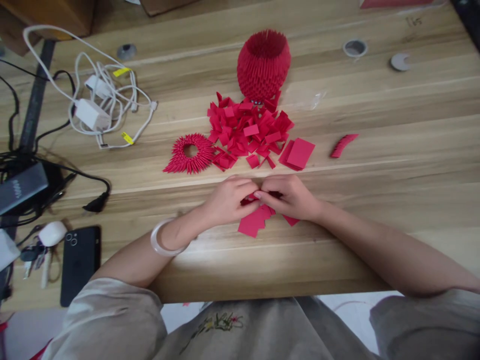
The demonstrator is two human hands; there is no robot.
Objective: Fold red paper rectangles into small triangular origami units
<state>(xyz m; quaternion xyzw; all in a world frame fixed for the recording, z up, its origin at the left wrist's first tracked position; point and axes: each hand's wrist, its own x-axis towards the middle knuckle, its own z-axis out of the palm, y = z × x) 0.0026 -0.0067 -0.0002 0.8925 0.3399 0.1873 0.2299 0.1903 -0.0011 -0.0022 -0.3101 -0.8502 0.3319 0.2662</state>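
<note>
Thumbs and fingertips of my left hand (pixel 230 200) and my right hand (pixel 290 197) meet over the table, closed on a small piece of red paper (pixel 250 198). Most of that piece is hidden by the fingers. Flat red paper slips (pixel 252 223) lie on the wood just below both hands. Beyond them is a heap of folded red paper pieces (pixel 249 127), with a stack of red paper rectangles (pixel 298 154) at its right. A spiky ring of folded paper (pixel 200 155) lies left of the heap, and a round red paper vase (pixel 258 65) stands behind it.
A short curved chain of folded paper (pixel 342 145) lies to the right. Tangled white cables with chargers (pixel 93 115) spread at the far left. A black phone (pixel 80 265), keys (pixel 33 254) and a black plug (pixel 96 202) are near the left edge. A cable hole (pixel 354 48) is at the back right.
</note>
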